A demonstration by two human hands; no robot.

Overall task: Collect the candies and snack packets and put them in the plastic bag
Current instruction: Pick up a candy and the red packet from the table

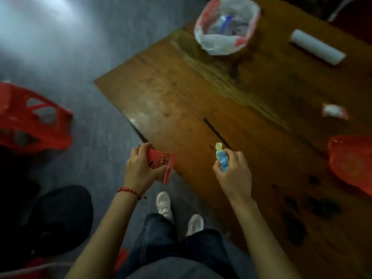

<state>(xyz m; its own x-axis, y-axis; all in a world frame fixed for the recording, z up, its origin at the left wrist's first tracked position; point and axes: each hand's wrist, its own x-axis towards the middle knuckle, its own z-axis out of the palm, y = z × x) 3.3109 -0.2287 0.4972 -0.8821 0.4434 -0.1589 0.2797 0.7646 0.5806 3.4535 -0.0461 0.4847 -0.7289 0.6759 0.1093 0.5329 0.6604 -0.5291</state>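
My left hand grips a red snack packet just off the near corner of the wooden table. My right hand holds a blue and yellow wrapped candy above the table's near edge. The white and red plastic bag stands open at the far end of the table with several items inside. A small red and white packet lies on the table at the right.
A white roll lies at the far right of the table. A red plastic bag sits at the right edge. A red plastic stool stands on the grey floor at the left. My legs and white shoes are below.
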